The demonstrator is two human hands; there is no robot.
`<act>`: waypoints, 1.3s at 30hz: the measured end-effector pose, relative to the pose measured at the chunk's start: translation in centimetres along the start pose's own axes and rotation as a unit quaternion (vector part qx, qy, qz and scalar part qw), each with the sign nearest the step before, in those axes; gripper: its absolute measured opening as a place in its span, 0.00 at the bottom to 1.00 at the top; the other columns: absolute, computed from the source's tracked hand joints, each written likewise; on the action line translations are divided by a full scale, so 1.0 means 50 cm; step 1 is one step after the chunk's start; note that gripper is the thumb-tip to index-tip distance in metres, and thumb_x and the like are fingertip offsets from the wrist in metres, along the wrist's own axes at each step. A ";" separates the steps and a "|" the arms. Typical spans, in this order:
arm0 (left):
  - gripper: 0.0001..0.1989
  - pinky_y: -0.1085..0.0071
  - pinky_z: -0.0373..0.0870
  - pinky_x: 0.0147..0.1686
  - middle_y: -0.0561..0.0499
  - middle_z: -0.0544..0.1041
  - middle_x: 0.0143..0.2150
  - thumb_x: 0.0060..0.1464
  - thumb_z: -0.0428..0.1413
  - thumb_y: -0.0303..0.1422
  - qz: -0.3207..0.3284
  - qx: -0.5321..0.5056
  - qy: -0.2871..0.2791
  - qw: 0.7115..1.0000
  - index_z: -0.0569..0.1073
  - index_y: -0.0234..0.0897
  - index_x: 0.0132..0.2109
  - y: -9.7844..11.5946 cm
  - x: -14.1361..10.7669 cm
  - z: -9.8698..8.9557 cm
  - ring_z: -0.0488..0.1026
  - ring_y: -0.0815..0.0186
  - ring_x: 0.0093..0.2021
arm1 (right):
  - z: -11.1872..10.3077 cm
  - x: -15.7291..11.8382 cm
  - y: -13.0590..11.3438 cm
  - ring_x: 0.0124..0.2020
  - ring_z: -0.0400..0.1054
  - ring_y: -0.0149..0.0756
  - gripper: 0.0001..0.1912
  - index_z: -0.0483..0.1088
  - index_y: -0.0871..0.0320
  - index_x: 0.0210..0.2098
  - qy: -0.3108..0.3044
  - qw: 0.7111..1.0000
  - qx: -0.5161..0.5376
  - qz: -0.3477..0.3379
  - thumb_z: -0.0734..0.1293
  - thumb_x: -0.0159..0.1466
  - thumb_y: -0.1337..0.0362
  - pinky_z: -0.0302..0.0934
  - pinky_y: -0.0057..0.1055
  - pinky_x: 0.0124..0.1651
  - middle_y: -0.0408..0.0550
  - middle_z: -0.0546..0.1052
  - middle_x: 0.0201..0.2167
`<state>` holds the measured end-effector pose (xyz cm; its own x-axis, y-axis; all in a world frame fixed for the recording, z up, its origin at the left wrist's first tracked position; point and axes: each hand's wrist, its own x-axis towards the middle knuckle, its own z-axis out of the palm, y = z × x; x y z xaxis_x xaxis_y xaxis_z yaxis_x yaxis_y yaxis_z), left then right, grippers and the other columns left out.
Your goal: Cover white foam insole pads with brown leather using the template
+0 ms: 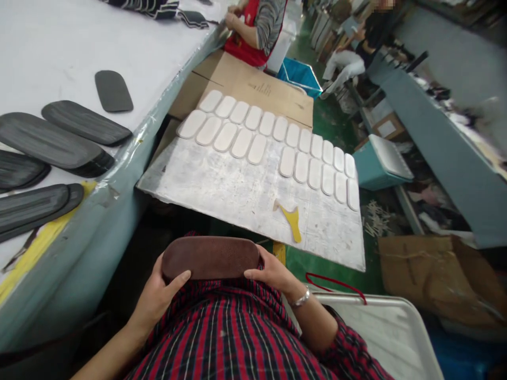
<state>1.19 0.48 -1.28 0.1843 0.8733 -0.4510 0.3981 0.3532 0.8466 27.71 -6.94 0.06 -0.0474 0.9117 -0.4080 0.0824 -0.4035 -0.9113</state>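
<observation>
Gripped at its two rounded ends by the left hand (160, 293) and the right hand (273, 272), the brown oblong piece (212, 257) lies level above the striped lap, with the yellow tool (293, 224) beyond it on the pale board (222, 187) and rows of white oval pieces (237, 141) farther back.

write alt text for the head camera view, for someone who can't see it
Two bare hands, left and right, hold a dark brown rounded piece by its ends above a striped lap. Beyond, rows of pale oval pieces and a yellow tool lie on a board, beside a table with dark pieces.
</observation>
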 end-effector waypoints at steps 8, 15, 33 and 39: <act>0.36 0.59 0.57 0.57 0.46 0.67 0.54 0.47 0.55 0.44 -0.030 0.001 0.011 0.999 0.53 0.41 0.60 -0.016 0.009 0.005 0.63 0.56 0.55 | -0.010 0.016 -0.008 0.43 0.66 0.37 0.22 0.67 0.59 0.47 0.038 0.998 0.039 0.045 0.68 0.54 0.58 0.60 0.34 0.46 0.47 0.73 0.42; 0.33 0.60 0.53 0.59 0.49 0.67 0.54 0.48 0.56 0.42 -0.031 -0.047 0.008 0.998 0.54 0.44 0.60 -0.007 0.007 0.012 0.62 0.57 0.56 | -0.012 0.041 -0.010 0.27 0.62 0.30 0.17 0.71 0.63 0.30 0.071 0.995 -0.035 0.058 0.62 0.58 0.54 0.56 0.25 0.30 0.42 0.70 0.24; 0.23 0.64 0.63 0.53 0.47 0.74 0.49 0.53 0.50 0.41 -0.143 -0.396 0.008 0.907 0.65 0.38 0.55 0.004 0.018 0.007 0.68 0.61 0.52 | 0.014 -0.027 -0.082 0.61 0.46 0.46 0.47 0.52 0.60 0.60 0.040 0.931 -0.309 -0.190 0.71 0.47 0.49 0.40 0.44 0.62 0.55 0.59 0.58; 0.18 0.57 0.72 0.43 0.51 0.79 0.32 0.52 0.49 0.35 -0.172 -0.431 0.035 0.885 0.69 0.38 0.50 -0.020 0.081 -0.050 0.75 0.59 0.40 | 0.145 0.034 -0.199 0.58 0.52 0.49 0.41 0.58 0.70 0.54 0.094 0.828 -0.449 -0.321 0.60 0.55 0.40 0.44 0.43 0.60 0.63 0.66 0.52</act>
<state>-0.73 4.50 -3.26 0.1173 0.6730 -0.7303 -0.4190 0.7003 0.5780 19.60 -1.93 8.03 -0.2210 0.9458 0.2379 0.8118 0.3135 -0.4926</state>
